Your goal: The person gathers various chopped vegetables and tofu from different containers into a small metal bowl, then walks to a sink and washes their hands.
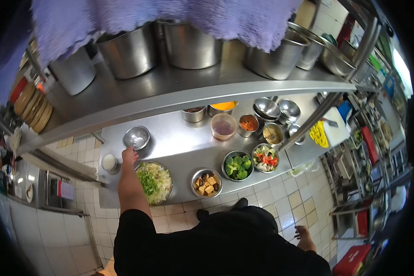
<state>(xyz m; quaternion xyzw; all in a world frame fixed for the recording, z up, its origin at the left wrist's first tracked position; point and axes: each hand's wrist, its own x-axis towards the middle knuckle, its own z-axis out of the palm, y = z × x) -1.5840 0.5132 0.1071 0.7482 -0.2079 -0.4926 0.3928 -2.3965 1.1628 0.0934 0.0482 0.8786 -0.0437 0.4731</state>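
My left hand point(129, 156) reaches out over the steel counter to the near rim of a shiny metal bowl point(141, 132). Its fingers are partly curled at that rim; whether they grip it cannot be made out. Bright reflections fill the bowl's inside. Close to my left forearm sits a large bowl of shredded cabbage and chopped greens point(155, 183). On the other side of the arm stands a container with white contents point(109, 162). Away from the counter, my right hand point(303, 236) hangs low at my side over the tiled floor, fingers apart and holding nothing.
Along the near edge stand bowls of tofu cubes with mushrooms point(207, 183), broccoli point(238, 167) and mixed vegetables point(265, 158). Behind are a reddish tub point(223, 127) and stacked metal bowls point(267, 108). An overhead steel shelf point(179, 88) carries several pots under a purple cloth point(165, 10).
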